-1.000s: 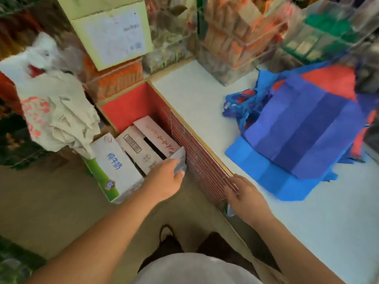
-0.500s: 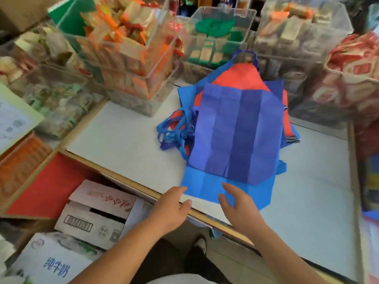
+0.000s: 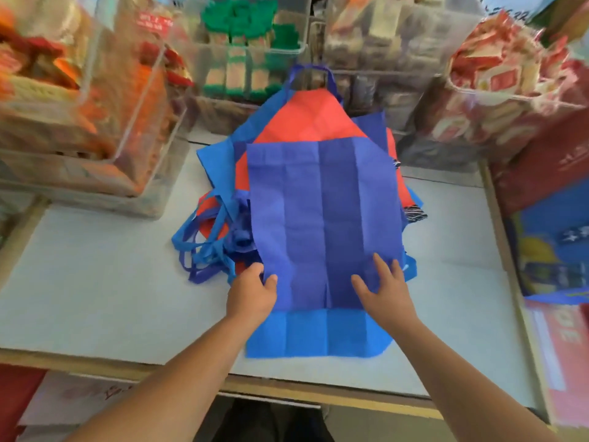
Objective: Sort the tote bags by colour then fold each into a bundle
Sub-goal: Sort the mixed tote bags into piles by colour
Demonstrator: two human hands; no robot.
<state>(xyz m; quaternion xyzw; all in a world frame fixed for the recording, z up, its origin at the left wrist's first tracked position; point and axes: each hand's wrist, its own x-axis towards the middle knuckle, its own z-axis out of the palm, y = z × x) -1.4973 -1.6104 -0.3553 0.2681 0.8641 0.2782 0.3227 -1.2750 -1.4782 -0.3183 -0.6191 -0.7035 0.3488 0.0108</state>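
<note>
1. left grip (image 3: 251, 293): closed on the near left edge of the dark blue tote bag (image 3: 322, 212), thumb on top and fingers curled at the hem. i judge this hold is meant to lift that one layer off the pile.
2. right grip (image 3: 384, 290): open, fingers spread and lying flat on the same bag by its near right corner. it is probably pinning the cloth so it does not slide while the other side is taken.
3. dark blue tote bag: top of the pile, spread flat, creased lengthwise, at the middle of the desk (image 3: 95, 282).
4. light blue tote bag (image 3: 318, 338): directly beneath, its near end sticking out toward me, close to the desk's front edge.
5. red tote bag (image 3: 306, 122): lower in the pile, showing at the far end and along the sides. the colours lie mixed, so sorting is not yet done and no bundle is folded.
6. handles (image 3: 204, 250): blue loops tangled at the pile's left. they could snag when a bag is drawn away.
7. clear bins (image 3: 95, 129): filled with packed goods, ranged along the desk's far side just behind the pile.
</note>
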